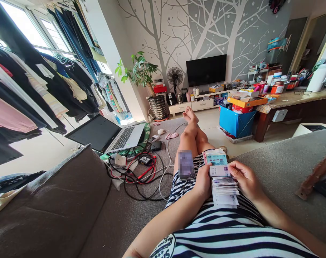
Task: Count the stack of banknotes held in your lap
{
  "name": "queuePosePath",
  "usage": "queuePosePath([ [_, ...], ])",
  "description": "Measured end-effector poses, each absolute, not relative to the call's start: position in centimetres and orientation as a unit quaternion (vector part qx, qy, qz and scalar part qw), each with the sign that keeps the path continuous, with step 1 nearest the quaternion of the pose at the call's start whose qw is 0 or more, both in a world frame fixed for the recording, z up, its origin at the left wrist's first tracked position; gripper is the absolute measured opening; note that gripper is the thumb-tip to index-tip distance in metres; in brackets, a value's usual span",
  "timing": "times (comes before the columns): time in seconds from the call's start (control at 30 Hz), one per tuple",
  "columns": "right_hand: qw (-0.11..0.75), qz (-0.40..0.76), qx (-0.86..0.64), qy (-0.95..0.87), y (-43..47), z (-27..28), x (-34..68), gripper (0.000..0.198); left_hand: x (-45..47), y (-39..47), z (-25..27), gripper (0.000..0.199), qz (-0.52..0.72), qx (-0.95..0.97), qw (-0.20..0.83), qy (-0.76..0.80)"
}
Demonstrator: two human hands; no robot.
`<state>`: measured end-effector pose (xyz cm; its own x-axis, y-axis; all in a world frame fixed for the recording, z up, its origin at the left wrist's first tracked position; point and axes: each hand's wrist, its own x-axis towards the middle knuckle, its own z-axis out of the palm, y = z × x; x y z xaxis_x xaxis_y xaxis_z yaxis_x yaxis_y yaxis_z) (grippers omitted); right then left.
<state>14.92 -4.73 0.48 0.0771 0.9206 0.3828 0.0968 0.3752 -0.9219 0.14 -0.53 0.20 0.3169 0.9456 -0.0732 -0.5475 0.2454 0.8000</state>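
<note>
Over on the sofa (275, 172), the left hand (202, 181) clasps banknotes (219, 171) while the right hand (244, 179) pinches their edge between its fingers (236, 168); a smartphone (186, 170) lies alongside.

Two bare hands show, one left hand (204, 179) and one right hand (244, 179); between them, printed paper banknotes (219, 171) overlap too closely to count. Beside the left hand lies one dark rectangular phone (186, 165); farther left, one open silver laptop (123, 139). Beyond both hands stand one flat black television (206, 70), one round black fan (175, 76) and one square-sided blue box (237, 122).
</note>
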Motion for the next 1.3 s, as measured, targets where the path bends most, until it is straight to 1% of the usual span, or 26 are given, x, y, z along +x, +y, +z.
queuePosePath([
  [0.1, 0.589, 0.349, -0.436, -0.584, -4.7, 0.5, 15.0, 0.041, 0.1, -0.6, 0.4, 0.032, 0.504, 0.340, 0.738, 0.292],
  [0.27, 0.590, 0.348, -0.431, -0.587, -4.8, 0.6, 15.0, 0.040, 0.1, -0.8, 0.5, 0.023, 0.513, 0.331, 0.733, 0.299],
  [0.4, 0.600, 0.343, -0.411, -0.595, -4.9, 0.5, 14.9, 0.040, 0.2, -0.6, 0.2, 0.027, 0.518, 0.320, 0.735, 0.299],
  [0.57, 0.602, 0.364, -0.374, -0.604, -5.1, 0.6, 14.7, 0.048, 0.3, -0.4, -0.2, 0.031, 0.520, 0.315, 0.742, 0.281],
  [0.77, 0.565, 0.318, -0.457, -0.608, -4.7, 0.5, 14.8, 0.047, 0.2, -0.7, 0.0, 0.029, 0.522, 0.325, 0.736, 0.284],
  [0.9, 0.586, 0.282, -0.512, -0.561, -4.0, 0.1, 15.0, 0.053, 0.2, -0.9, 0.4, 0.028, 0.515, 0.327, 0.743, 0.275],
  [0.97, 0.597, 0.271, -0.529, -0.539, -3.7, 0.0, 15.2, 0.052, 0.2, -0.9, 0.4, 0.029, 0.514, 0.328, 0.745, 0.271],
  [1.13, 0.598, 0.276, -0.527, -0.537, -3.4, -0.3, 15.5, 0.045, 0.2, -0.8, 0.1, 0.029, 0.516, 0.321, 0.741, 0.285],
  [1.3, 0.594, 0.265, -0.522, -0.552, -3.4, -0.5, 15.4, 0.044, 0.3, -0.8, 0.0, 0.029, 0.515, 0.319, 0.742, 0.288],
])
